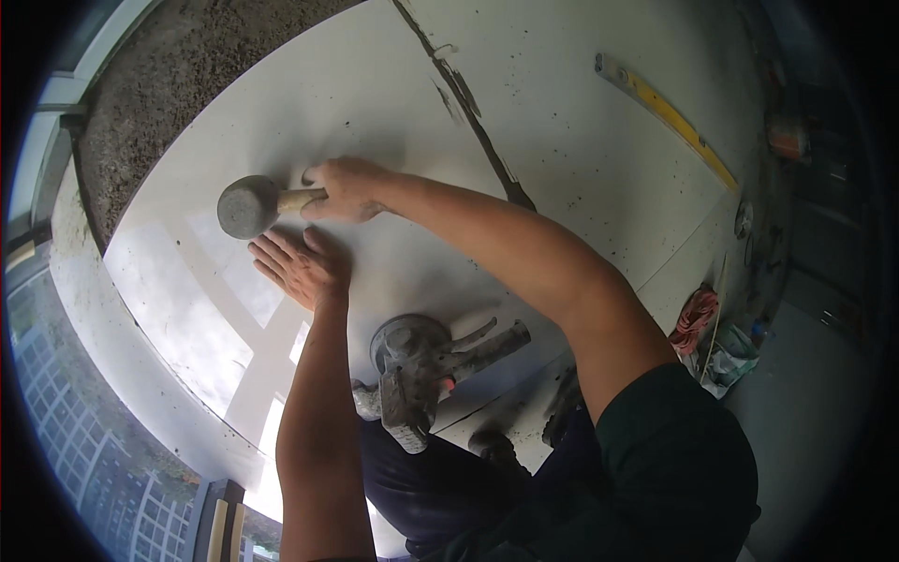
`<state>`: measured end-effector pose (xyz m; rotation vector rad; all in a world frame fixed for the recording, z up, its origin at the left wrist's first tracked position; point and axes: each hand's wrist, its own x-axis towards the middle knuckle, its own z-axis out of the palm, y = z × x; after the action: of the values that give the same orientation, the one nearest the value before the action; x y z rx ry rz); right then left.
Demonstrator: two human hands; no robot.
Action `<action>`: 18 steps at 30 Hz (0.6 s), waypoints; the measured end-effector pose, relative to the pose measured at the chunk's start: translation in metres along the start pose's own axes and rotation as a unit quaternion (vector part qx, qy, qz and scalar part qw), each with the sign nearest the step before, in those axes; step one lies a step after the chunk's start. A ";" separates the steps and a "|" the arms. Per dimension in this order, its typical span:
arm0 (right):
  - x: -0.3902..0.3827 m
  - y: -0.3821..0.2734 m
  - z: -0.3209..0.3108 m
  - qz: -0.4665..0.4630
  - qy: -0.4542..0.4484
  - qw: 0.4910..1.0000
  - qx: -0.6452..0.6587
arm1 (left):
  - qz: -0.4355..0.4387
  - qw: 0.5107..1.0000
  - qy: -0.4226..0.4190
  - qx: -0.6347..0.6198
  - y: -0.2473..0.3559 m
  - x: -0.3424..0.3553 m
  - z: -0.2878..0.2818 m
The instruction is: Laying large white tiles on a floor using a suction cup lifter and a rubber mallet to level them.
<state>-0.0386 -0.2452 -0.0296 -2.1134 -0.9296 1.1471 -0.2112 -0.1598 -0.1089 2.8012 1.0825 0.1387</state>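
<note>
Tapping the floor tile [309,108] seems my step — right hand [348,190] gripping the rubber mallet [246,208], left hand [307,270] — fingers parted — best clear before striking.

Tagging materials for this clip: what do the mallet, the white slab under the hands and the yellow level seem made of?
Mallet: matte grey head, probably rubber; pale tan handle, likely wood by its colour. Slab: glossy, perhaps glazed tile or polished stone, since it shows bright reflections. Level: yellow finish, perhaps painted metal by its rigid look; plastic possible.
</note>
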 end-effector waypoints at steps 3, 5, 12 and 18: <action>-0.013 -0.003 0.058 -0.077 0.114 0.986 0.092 | 0.050 0.999 -0.008 0.006 -0.010 -0.004 0.003; -0.045 -0.032 0.049 0.036 0.079 0.979 0.183 | 0.092 0.991 -0.061 0.074 -0.016 -0.006 -0.007; -0.122 -0.003 0.038 -0.119 0.285 0.934 0.178 | 0.080 0.996 -0.046 0.021 -0.007 0.002 -0.011; -0.131 -0.016 0.035 -0.037 0.221 0.955 0.192 | 0.092 0.995 -0.023 0.011 -0.007 -0.004 -0.014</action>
<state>-0.1255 -0.3335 0.0287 -1.8796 -0.5212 0.6990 -0.2208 -0.1557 -0.0967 2.9053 0.8214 0.0809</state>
